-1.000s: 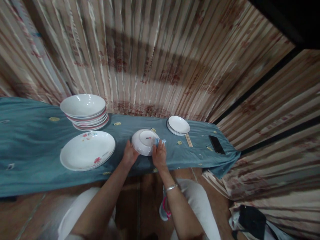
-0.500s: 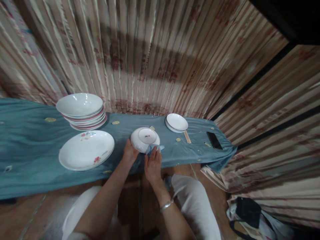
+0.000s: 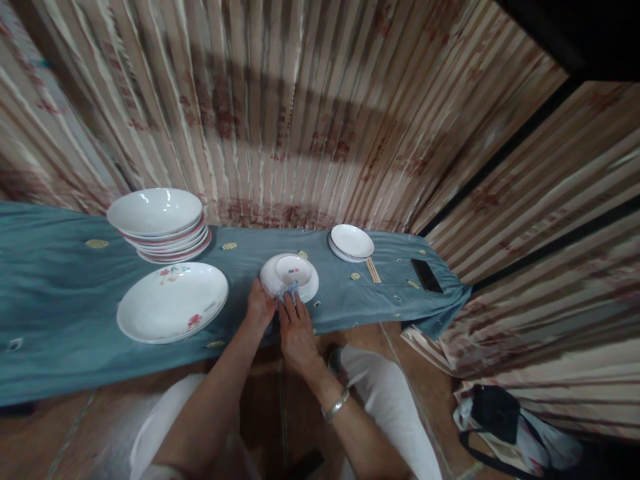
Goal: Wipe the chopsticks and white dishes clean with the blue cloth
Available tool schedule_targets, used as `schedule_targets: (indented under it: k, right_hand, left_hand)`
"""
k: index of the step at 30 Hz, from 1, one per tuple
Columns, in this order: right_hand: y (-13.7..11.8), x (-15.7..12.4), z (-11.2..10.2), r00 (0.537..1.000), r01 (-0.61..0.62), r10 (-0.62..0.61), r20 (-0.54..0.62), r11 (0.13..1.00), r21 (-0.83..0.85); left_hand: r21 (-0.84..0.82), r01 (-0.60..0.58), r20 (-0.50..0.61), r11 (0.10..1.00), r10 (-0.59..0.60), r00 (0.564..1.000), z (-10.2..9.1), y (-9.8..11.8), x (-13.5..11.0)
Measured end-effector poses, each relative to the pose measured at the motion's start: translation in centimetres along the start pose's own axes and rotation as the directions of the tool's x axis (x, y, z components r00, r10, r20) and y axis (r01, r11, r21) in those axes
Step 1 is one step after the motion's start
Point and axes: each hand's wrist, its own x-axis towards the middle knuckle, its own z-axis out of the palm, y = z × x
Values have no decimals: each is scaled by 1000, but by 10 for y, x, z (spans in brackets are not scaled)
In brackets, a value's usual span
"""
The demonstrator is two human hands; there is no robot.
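Observation:
A small white plate [image 3: 295,275] lies upside down on the blue cloth [image 3: 60,293], its foot ring up. My left hand [image 3: 259,308] grips its near left rim. My right hand [image 3: 296,327] presses a small light-blue rag [image 3: 289,291] against the plate's near edge, fingers stretched over it. Both hands sit close together at the cloth's front edge.
A large flowered white plate [image 3: 173,310] lies left of my hands. Behind it stands a stack of bowls and plates [image 3: 159,223]. A short stack of small plates [image 3: 351,242], chopsticks [image 3: 373,269] and a black phone [image 3: 427,275] lie to the right. Striped curtain behind. A black bag [image 3: 493,413] on the floor.
The tilted plate has been lowered flat onto the cloth. My right hand has slid with the rag from the plate's right side to its near edge, towards my left hand.

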Motion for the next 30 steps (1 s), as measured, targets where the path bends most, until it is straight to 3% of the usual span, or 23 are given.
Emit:
schedule_targets:
  k: [3, 7, 11, 19, 30]
  right_hand:
    - [12, 15, -8, 989, 138, -137, 63, 990, -22]
    - [21, 41, -21, 935, 334, -329, 129, 942, -19]
    - [20, 71, -28, 886, 436, -427, 180, 900, -13]
    - [15, 114, -13, 898, 419, -407, 169, 907, -42]
    - [26, 162, -6, 942, 199, -159, 296, 974, -109]
  left_hand:
    - [-4, 1, -5, 1000, -1, 1000, -3, -1, 3]
    - [-48, 28, -73, 998, -31, 997, -4, -1, 3]
    - [-84, 39, -91, 996, -46, 995, -3, 0, 0]
    - [-143, 46, -51, 989, -54, 997, -6, -1, 3]
    - [-49, 82, 57, 995, -80, 995, -2, 3, -4]
